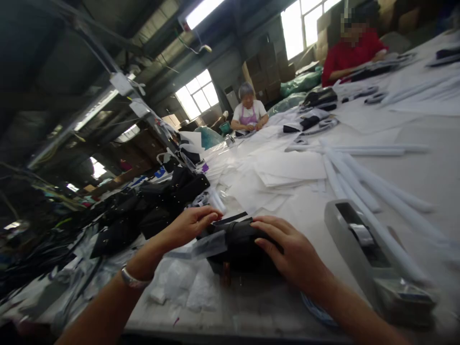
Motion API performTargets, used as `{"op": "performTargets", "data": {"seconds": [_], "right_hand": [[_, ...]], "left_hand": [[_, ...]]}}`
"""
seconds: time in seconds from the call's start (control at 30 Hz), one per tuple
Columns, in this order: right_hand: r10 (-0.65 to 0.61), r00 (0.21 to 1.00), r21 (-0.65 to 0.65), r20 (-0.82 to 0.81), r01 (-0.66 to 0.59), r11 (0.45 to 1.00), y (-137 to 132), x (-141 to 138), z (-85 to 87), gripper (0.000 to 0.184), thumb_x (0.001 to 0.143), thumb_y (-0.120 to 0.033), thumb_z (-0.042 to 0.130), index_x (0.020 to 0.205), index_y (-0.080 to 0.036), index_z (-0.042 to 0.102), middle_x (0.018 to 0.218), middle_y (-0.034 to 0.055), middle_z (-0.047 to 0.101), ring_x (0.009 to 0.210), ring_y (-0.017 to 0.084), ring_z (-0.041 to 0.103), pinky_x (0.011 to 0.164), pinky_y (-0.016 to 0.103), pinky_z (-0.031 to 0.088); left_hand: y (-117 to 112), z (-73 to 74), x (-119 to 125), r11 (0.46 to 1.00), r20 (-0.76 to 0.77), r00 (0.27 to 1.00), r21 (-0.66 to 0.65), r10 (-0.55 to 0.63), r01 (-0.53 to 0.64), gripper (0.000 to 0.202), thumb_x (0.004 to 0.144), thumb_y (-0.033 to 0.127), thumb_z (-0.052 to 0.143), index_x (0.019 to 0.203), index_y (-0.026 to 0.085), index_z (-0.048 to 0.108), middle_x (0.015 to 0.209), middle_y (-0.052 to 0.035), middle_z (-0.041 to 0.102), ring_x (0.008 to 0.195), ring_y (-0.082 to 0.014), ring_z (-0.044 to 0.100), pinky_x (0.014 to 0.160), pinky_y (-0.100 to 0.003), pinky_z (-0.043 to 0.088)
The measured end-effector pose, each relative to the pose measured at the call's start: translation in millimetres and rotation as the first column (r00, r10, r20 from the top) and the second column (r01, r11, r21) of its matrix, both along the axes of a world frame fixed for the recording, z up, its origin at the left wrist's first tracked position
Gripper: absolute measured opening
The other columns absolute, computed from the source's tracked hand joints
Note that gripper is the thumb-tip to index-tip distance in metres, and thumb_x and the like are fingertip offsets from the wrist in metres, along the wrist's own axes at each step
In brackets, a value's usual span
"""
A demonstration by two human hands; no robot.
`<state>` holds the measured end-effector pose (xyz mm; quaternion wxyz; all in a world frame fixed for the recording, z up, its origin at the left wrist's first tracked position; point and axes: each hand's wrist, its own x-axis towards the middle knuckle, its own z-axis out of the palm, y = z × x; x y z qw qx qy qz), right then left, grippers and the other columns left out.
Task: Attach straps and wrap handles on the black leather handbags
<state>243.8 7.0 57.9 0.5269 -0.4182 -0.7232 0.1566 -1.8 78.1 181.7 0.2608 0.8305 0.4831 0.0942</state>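
A black bag lies on the table in front of me, with a narrow black strap along its far top edge. My left hand is closed in a pinch at the strap's left end. My right hand grips the bag's right end, fingers over the top and thumb on the near side. A translucent plastic strip sticks out over the bag's left side, below my left hand. The bag's underside is hidden.
To the right stands a grey tape dispenser, beside long white rolled tubes. Black bags are heaped at left. Crumpled white paper lies close by, white sheets beyond. Two people sit across the table.
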Motion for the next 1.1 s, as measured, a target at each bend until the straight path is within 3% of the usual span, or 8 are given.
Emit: {"op": "performTargets", "data": {"seconds": [0.13, 0.27, 0.4, 0.53, 0.6, 0.7, 0.8, 1.1], "right_hand": [[0.152, 0.949, -0.041, 0.275, -0.147, 0.988, 18.9, -31.9, 30.5, 0.029, 0.096, -0.029, 0.053, 0.123, -0.022, 0.062, 0.118, 0.0078, 0.070, 0.109, 0.026, 0.063, 0.102, 0.044, 0.044], [0.177, 0.920, -0.183, 0.349, -0.118, 0.976, 34.3, -62.2, 35.2, 0.034, 0.099, -0.027, 0.043, 0.127, -0.020, 0.061, 0.107, 0.0109, 0.074, 0.096, 0.029, 0.070, 0.088, 0.044, 0.052], [0.053, 0.993, -0.161, 0.104, -0.036, 0.986, 39.0, -77.4, 31.3, 0.039, 0.100, -0.035, 0.036, 0.127, -0.021, 0.061, 0.121, 0.0102, 0.069, 0.112, 0.026, 0.064, 0.096, 0.040, 0.049], [0.107, 0.994, -0.253, -0.017, -0.108, 0.961, 36.1, -70.2, 39.4, 0.059, 0.099, -0.056, 0.024, 0.129, -0.021, 0.061, 0.126, 0.0101, 0.067, 0.120, 0.027, 0.060, 0.102, 0.043, 0.045], [0.131, 0.991, -0.301, -0.004, -0.126, 0.945, 33.1, -58.5, 46.6, 0.063, 0.099, -0.058, 0.021, 0.129, -0.021, 0.061, 0.115, 0.0091, 0.072, 0.113, 0.027, 0.063, 0.099, 0.044, 0.046], [0.158, 0.984, -0.382, 0.085, -0.115, 0.917, 28.5, -39.8, 54.2, 0.054, 0.092, -0.057, 0.046, 0.128, -0.020, 0.062, 0.076, 0.0028, 0.073, 0.078, 0.024, 0.068, 0.075, 0.036, 0.053], [0.165, 0.984, -0.446, 0.066, -0.118, 0.887, 26.9, -28.0, 54.9, 0.047, 0.087, -0.050, 0.059, 0.121, -0.019, 0.067, 0.069, 0.0000, 0.069, 0.064, 0.019, 0.063, 0.061, 0.029, 0.050], [0.003, 0.996, -0.296, 0.085, 0.023, 0.955, 34.8, -16.1, 36.9, 0.059, 0.096, -0.060, 0.033, 0.123, -0.019, 0.066, 0.096, 0.0062, 0.072, 0.099, 0.027, 0.065, 0.091, 0.041, 0.049]], "left_hand": [[-15.8, -28.9, -48.8, 0.999, -0.004, 1.000, 0.053, -0.006, 0.006, 0.037, 0.085, 0.043, 0.066, 0.115, 0.021, 0.069, 0.111, -0.0062, 0.073, 0.103, -0.0237, 0.065, 0.092, -0.033, 0.048], [-21.6, -46.1, -61.2, 0.990, 0.022, 0.999, 0.137, -0.038, 0.035, 0.033, 0.080, 0.040, 0.072, 0.104, 0.018, 0.073, 0.099, -0.0062, 0.075, 0.092, -0.0228, 0.066, 0.084, -0.030, 0.047], [-16.8, -40.2, -39.8, 0.984, 0.111, 0.986, 0.141, -0.125, 0.109, 0.027, 0.087, 0.040, 0.063, 0.089, 0.016, 0.074, 0.081, -0.0028, 0.074, 0.076, -0.0173, 0.065, 0.069, -0.023, 0.046], [-6.8, -28.2, -0.4, 0.961, 0.177, 0.951, 0.158, -0.255, 0.228, 0.030, 0.090, 0.039, 0.056, 0.086, 0.016, 0.074, 0.081, -0.0023, 0.073, 0.073, -0.0154, 0.062, 0.067, -0.022, 0.043], [-0.1, -24.2, 14.6, 0.950, 0.200, 0.934, 0.164, -0.296, 0.266, 0.027, 0.089, 0.038, 0.058, 0.087, 0.017, 0.075, 0.086, -0.0027, 0.074, 0.076, -0.0161, 0.062, 0.070, -0.023, 0.043], [11.0, -22.6, 20.6, 0.953, 0.223, 0.930, 0.159, -0.291, 0.260, 0.028, 0.088, 0.040, 0.058, 0.094, 0.017, 0.074, 0.087, -0.0038, 0.074, 0.078, -0.0177, 0.062, 0.072, -0.024, 0.043], [17.2, -26.2, 3.9, 0.967, 0.225, 0.943, 0.122, -0.246, 0.223, 0.039, 0.094, 0.045, 0.044, 0.094, 0.017, 0.071, 0.086, -0.0037, 0.071, 0.077, -0.0172, 0.060, 0.070, -0.024, 0.043], [4.8, -37.6, -72.4, 0.982, 0.106, 0.978, -0.038, -0.182, 0.187, 0.045, 0.086, 0.057, 0.053, 0.070, 0.016, 0.063, 0.056, 0.0053, 0.045, 0.052, -0.0098, 0.039, 0.050, -0.021, 0.030]]}}
